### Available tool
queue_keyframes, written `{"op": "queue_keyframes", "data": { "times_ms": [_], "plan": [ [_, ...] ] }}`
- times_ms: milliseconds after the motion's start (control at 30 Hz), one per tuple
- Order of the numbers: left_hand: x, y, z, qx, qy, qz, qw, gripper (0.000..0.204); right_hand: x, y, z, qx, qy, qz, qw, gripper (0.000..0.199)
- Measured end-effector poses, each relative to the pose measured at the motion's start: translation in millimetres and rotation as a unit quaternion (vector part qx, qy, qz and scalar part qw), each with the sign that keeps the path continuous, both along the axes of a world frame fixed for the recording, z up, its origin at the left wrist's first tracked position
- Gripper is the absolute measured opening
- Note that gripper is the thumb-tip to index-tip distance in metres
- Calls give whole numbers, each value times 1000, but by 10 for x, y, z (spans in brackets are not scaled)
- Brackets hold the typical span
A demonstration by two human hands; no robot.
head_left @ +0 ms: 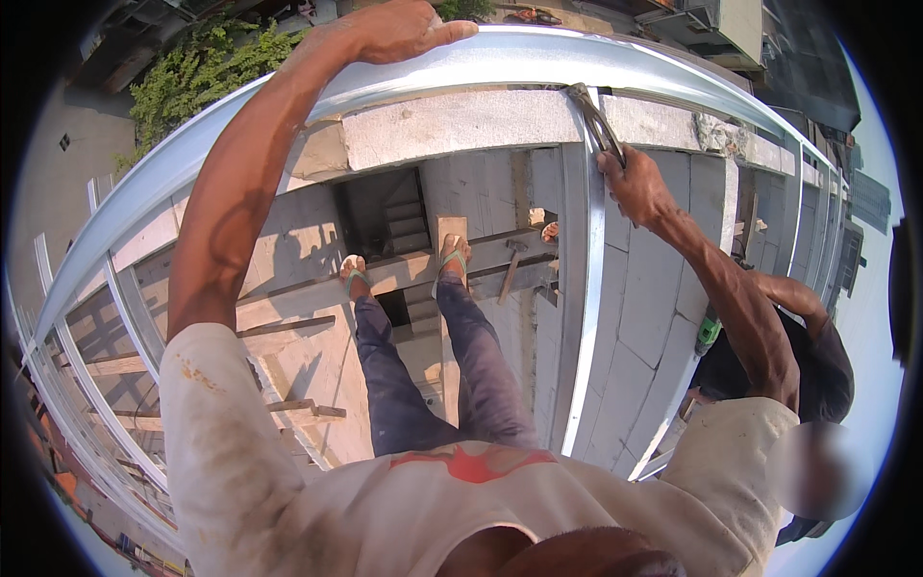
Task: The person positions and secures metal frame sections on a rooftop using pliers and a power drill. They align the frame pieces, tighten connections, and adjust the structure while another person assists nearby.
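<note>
My left hand is closed over the far top edge of a long shiny metal channel, its thumb stretched along the rim. The channel curves across the upper part of the view. In my right hand are dark metal pliers, gripped by their long handles. Their head lies at the joint where a silver metal rafter meets the channel. Whether the jaws bite on the metal is too small to tell. Beneath the channel runs a row of pale blocks.
I stand in flip-flops on narrow wooden planks over a deep gap with stairs below. A hammer lies on a plank. At right, another person is near a green power tool. More metal rafters stand left.
</note>
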State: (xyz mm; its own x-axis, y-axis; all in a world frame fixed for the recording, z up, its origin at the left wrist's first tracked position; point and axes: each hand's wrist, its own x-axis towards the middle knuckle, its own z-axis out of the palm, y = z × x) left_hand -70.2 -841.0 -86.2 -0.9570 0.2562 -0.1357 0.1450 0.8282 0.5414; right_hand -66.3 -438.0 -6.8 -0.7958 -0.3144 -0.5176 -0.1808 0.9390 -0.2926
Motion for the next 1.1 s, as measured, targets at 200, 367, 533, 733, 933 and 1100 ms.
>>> {"op": "queue_keyframes", "data": {
  "times_ms": [200,367,533,733,933,1100],
  "plan": [
    [59,111,89,-39,-31,20,999,91,-163,-160,452,-9,-183,-62,981,41],
    [102,90,22,-29,69,37,997,93,-137,-54,731,-161,-345,-165,910,52],
    [224,62,208,-64,-26,64,996,91,592,299,516,-71,-29,15,997,40],
    [191,157,357,-83,-69,65,992,87,1755,996,197,-121,74,-96,985,31],
    [322,51,295,-106,-81,97,986,103,2374,1204,-121,-162,140,-94,972,41],
    [726,-463,234,-122,-105,155,975,99,2444,1124,-248,-133,115,-112,978,48]
  ]
}}
